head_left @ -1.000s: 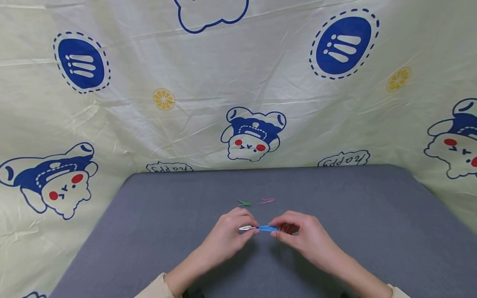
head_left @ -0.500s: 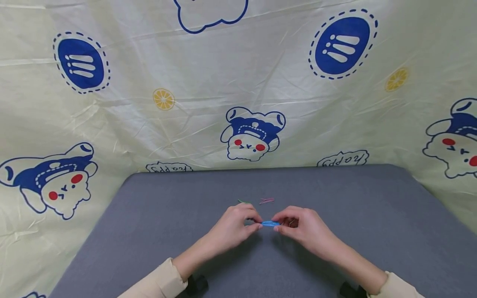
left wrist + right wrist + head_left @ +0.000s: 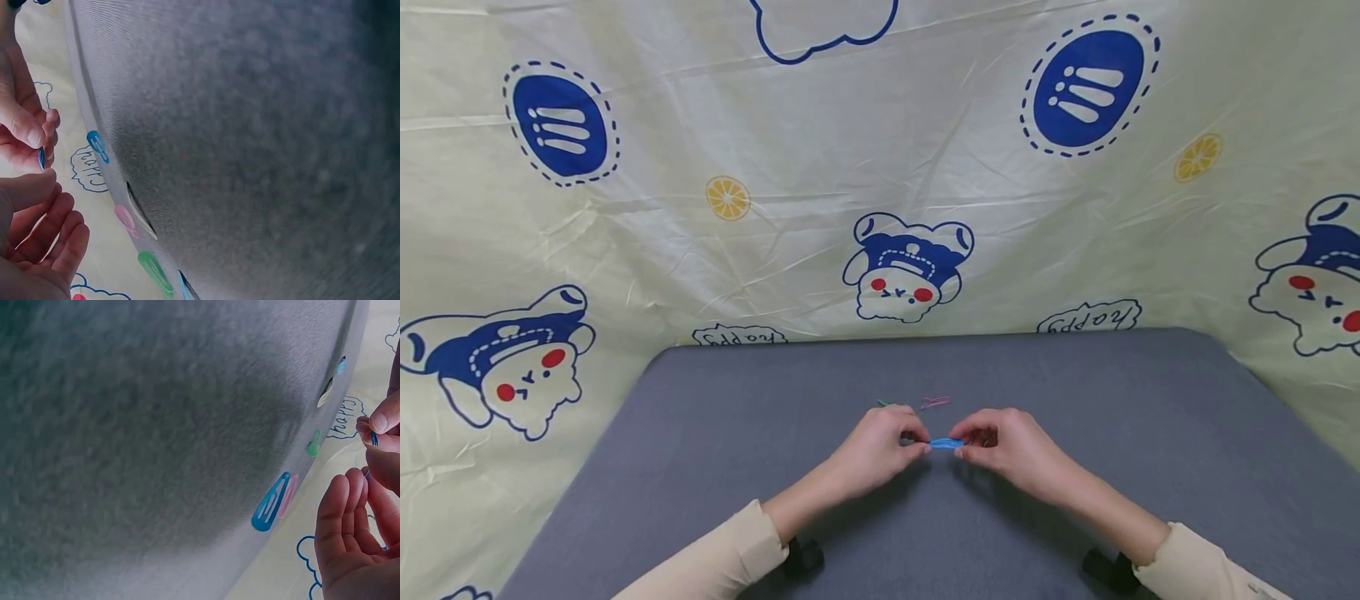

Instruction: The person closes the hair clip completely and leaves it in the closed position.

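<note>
In the head view a blue snap hair clip (image 3: 946,443) is held level above the table, between my two hands. My left hand (image 3: 880,446) pinches its left end with thumb and fingers. The other end is pinched by my right hand (image 3: 1011,450). The left wrist view shows only a thin blue edge of the held hair clip (image 3: 42,158), since fingertips cover much of it. Beyond the hands lie a pink hair clip (image 3: 936,402) and a green hair clip (image 3: 883,403), the latter mostly hidden by the left hand.
The grey table (image 3: 760,392) stands before a printed cloth (image 3: 805,250). More hair clips lie on it in the left wrist view: a blue one (image 3: 98,147), a white one (image 3: 141,211) and a light blue one (image 3: 185,285).
Both hands have moved slightly away from me, carrying the blue hair clip. A white clip seen by the left fingers is now hidden, and the left hand covers more of the green one.
</note>
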